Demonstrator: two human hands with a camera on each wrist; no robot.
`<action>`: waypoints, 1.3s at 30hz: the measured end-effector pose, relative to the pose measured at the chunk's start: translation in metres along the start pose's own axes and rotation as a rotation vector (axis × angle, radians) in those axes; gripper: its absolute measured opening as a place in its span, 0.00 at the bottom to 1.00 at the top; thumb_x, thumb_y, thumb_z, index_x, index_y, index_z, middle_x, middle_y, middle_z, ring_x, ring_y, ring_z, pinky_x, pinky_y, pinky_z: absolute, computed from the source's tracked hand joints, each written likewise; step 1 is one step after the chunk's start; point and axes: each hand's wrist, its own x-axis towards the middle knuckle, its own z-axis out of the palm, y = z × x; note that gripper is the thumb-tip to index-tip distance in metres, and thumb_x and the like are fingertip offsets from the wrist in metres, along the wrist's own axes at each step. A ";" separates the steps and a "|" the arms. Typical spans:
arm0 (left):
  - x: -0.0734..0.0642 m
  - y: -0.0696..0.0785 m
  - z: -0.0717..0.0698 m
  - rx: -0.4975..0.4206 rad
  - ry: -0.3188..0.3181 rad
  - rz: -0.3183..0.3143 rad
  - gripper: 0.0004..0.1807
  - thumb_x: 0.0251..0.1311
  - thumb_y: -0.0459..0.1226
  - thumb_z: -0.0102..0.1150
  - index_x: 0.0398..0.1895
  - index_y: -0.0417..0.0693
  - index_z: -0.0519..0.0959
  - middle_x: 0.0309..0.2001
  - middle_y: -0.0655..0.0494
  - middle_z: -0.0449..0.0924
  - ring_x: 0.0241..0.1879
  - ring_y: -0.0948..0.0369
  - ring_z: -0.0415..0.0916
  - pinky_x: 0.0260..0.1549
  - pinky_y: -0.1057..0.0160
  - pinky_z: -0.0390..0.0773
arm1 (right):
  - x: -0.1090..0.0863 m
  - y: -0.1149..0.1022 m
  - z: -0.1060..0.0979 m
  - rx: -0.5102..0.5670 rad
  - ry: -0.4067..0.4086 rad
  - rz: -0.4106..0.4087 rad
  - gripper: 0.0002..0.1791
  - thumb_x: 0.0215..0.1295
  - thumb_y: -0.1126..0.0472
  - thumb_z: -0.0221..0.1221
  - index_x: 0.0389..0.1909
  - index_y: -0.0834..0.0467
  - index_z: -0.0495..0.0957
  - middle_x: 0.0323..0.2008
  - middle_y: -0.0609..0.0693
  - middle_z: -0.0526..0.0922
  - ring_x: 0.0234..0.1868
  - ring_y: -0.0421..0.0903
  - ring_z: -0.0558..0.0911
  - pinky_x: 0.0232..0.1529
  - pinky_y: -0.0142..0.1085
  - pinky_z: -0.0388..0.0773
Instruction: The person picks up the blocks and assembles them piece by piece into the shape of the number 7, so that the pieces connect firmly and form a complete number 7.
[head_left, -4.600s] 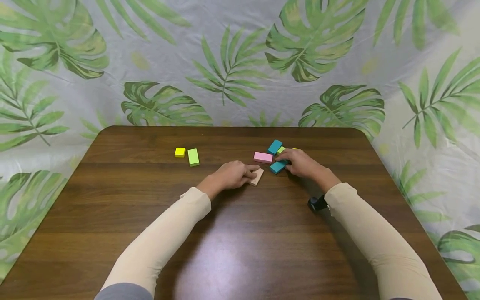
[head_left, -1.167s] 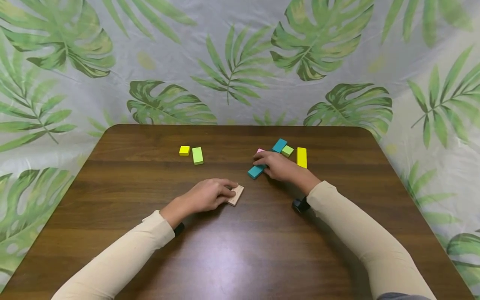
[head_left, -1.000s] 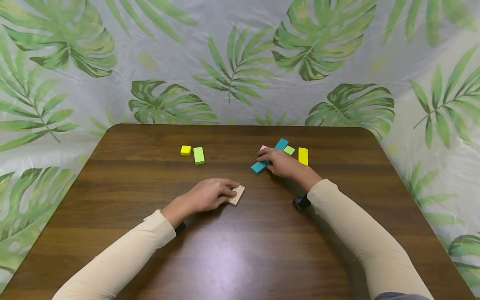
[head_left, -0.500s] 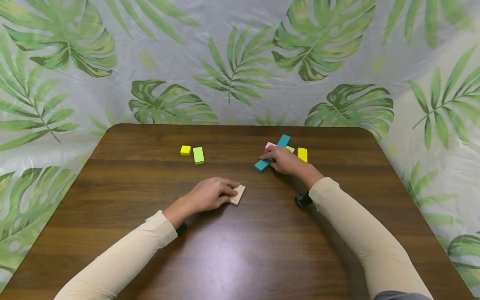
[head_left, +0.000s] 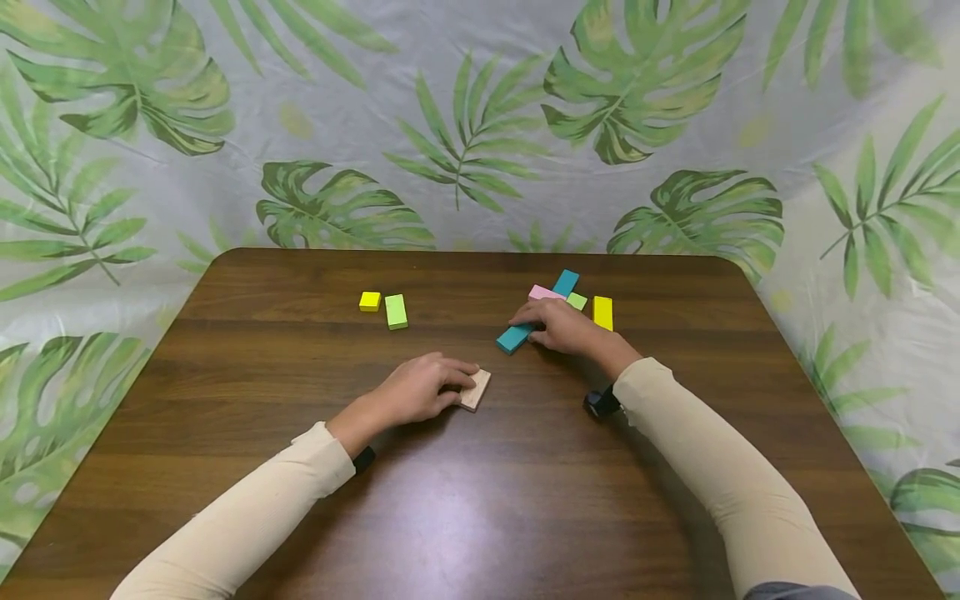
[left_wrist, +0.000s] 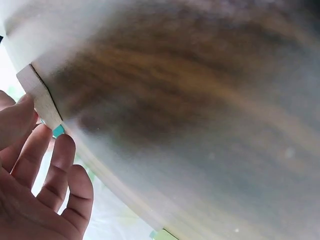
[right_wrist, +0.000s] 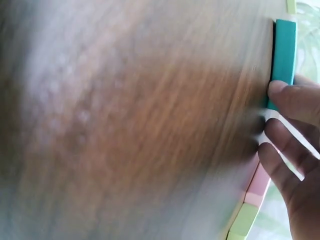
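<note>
A plain wooden block [head_left: 476, 390] lies flat near the middle of the table, and my left hand [head_left: 422, 389] pinches its left end between thumb and fingers. In the left wrist view the same wooden block [left_wrist: 42, 95] shows beyond the thumb. Farther right, my right hand [head_left: 564, 325] grips a teal block [head_left: 514, 337] by its far end, partly covering it. The right wrist view shows the thumb on the long side of that teal block [right_wrist: 284, 52]. Just beyond the right hand lie a pink block [head_left: 546, 292], a second teal block [head_left: 566, 282] and a small green block [head_left: 577, 301].
A yellow block [head_left: 603, 312] lies right of the right hand. At the back left sit a small yellow block [head_left: 370, 302] and a light green block [head_left: 396, 312]. The brown wooden table [head_left: 300, 350] ends at a leaf-patterned cloth [head_left: 465, 125].
The left hand has brought the wooden block nearer and leftward, then held still. The right hand has shifted the near teal block left; the pink block now lies farther back, against the other teal block.
</note>
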 end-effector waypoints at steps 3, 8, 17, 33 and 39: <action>0.000 0.000 0.000 0.004 -0.003 -0.006 0.15 0.64 0.38 0.63 0.54 0.53 0.85 0.65 0.59 0.78 0.57 0.54 0.78 0.53 0.52 0.79 | 0.000 -0.002 0.001 0.017 -0.008 0.012 0.19 0.65 0.68 0.62 0.57 0.58 0.82 0.56 0.55 0.83 0.59 0.53 0.80 0.62 0.49 0.75; 0.001 0.000 0.000 0.004 -0.026 -0.031 0.17 0.65 0.38 0.62 0.56 0.55 0.84 0.66 0.61 0.76 0.53 0.54 0.80 0.49 0.53 0.80 | 0.000 -0.007 0.002 0.031 -0.013 0.010 0.19 0.64 0.67 0.62 0.56 0.57 0.83 0.56 0.55 0.83 0.60 0.54 0.79 0.62 0.49 0.75; 0.001 0.000 0.000 0.046 -0.008 -0.025 0.16 0.63 0.41 0.65 0.54 0.57 0.85 0.64 0.63 0.77 0.32 0.62 0.69 0.31 0.67 0.69 | 0.005 -0.018 0.006 0.011 -0.037 0.003 0.19 0.64 0.67 0.62 0.56 0.54 0.84 0.55 0.52 0.84 0.60 0.53 0.79 0.63 0.49 0.74; 0.001 0.001 -0.001 0.062 0.007 0.002 0.16 0.63 0.38 0.65 0.54 0.55 0.85 0.66 0.61 0.76 0.34 0.61 0.70 0.29 0.68 0.69 | 0.012 -0.033 0.012 0.026 -0.069 -0.037 0.21 0.64 0.69 0.61 0.57 0.52 0.83 0.55 0.53 0.82 0.59 0.53 0.78 0.62 0.49 0.74; 0.000 0.001 0.001 0.040 0.000 0.006 0.16 0.64 0.38 0.64 0.54 0.54 0.84 0.66 0.61 0.76 0.33 0.61 0.70 0.29 0.68 0.69 | 0.012 -0.031 0.013 0.030 -0.079 -0.034 0.20 0.65 0.69 0.61 0.57 0.52 0.83 0.55 0.53 0.83 0.59 0.53 0.78 0.62 0.49 0.74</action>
